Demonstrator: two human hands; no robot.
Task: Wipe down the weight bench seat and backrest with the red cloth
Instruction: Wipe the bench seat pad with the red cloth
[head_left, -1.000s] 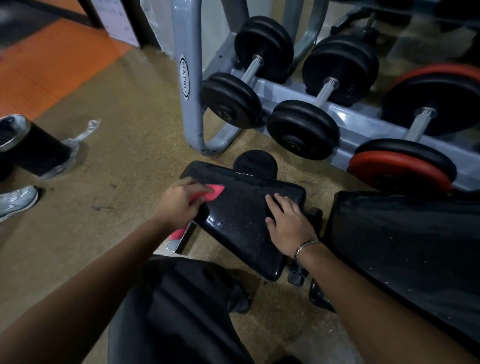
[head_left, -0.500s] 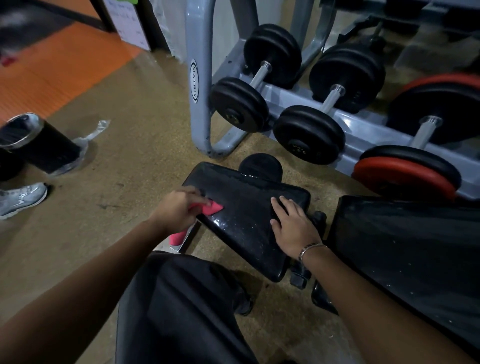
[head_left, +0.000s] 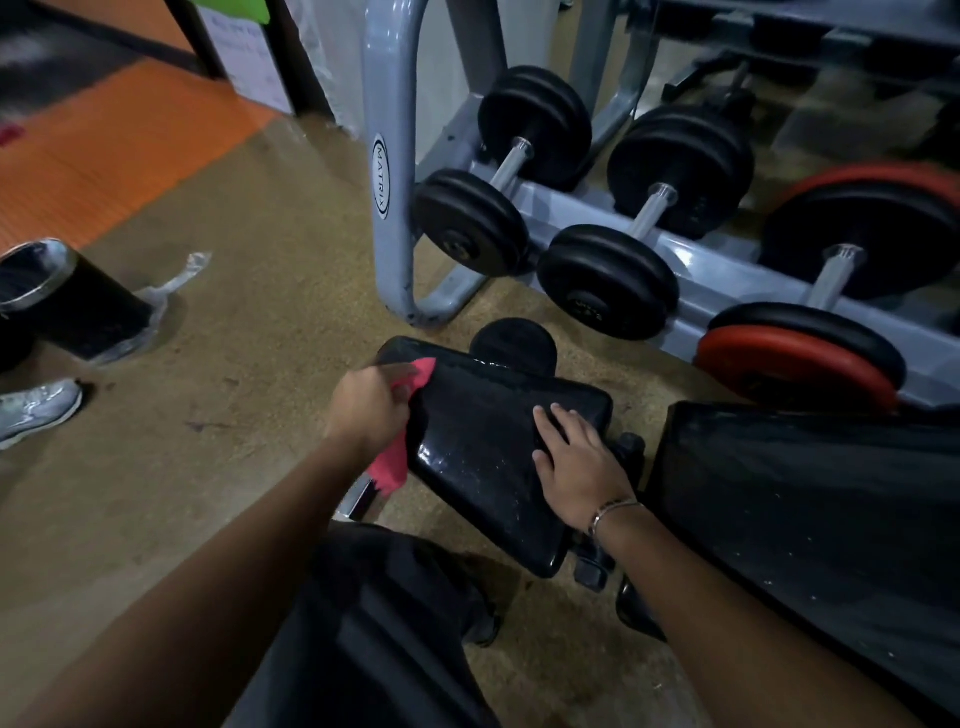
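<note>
The black padded bench seat (head_left: 483, 441) sits low in the middle of the head view, its surface shiny and wet. My left hand (head_left: 366, 410) grips the red cloth (head_left: 402, 410) against the seat's left edge; one corner of the cloth lies on the seat and another hangs below my hand. My right hand (head_left: 576, 457) rests flat on the seat's right side with straight fingers and wears a bracelet. The black backrest (head_left: 810, 519) lies to the right, speckled with drops.
A grey dumbbell rack (head_left: 387, 182) with black dumbbells (head_left: 608, 280) and a red-and-black one (head_left: 800, 358) stands just behind the seat. A black bin (head_left: 67, 306) and another person's grey shoe (head_left: 36, 410) are at the left. My dark trouser leg (head_left: 374, 623) is below.
My left hand with the cloth has slid along the seat's left edge toward its far corner. My right hand has stayed pressed on the seat. The camera has tilted slightly.
</note>
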